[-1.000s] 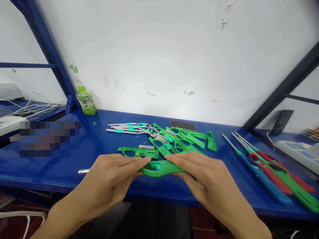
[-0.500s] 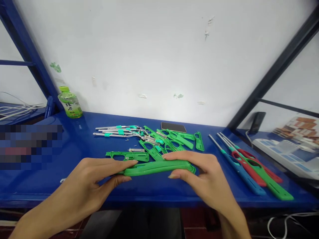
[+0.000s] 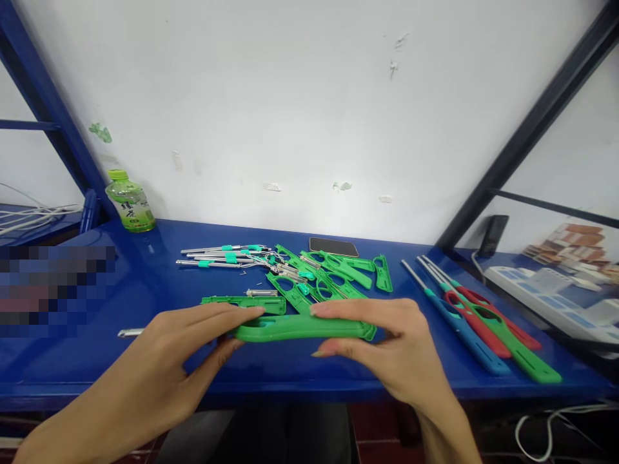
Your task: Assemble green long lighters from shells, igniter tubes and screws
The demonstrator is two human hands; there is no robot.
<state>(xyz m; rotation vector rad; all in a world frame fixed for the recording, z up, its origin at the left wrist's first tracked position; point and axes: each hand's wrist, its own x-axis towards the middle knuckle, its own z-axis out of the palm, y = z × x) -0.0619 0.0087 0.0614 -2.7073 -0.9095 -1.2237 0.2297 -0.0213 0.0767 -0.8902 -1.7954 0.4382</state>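
Note:
A green stick lighter [image 3: 294,328] lies sideways between my two hands, above the front of the table. My left hand [image 3: 188,345] grips its left end with fingers above and thumb beneath. A metal tip [image 3: 129,333] sticks out left of that hand; the rod behind it is hidden. My right hand [image 3: 387,338] pinches the right end from above and below. Just behind lie green lighter casing halves [image 3: 329,277], several metal rods [image 3: 217,258] with teal parts and thin wires, and a small silver cylinder [image 3: 262,293].
At the right lie whole stick lighters, including a blue one [image 3: 467,332] and a green one [image 3: 522,348]. A phone [image 3: 333,247] lies by the wall. A green tea bottle [image 3: 130,203] stands back left. White power strips [image 3: 536,296] are at the far right.
The lighter has rolled slightly in my hands, showing a broader green side. More of the metal tip shows left of my left hand. My right fingertips have shifted slightly left.

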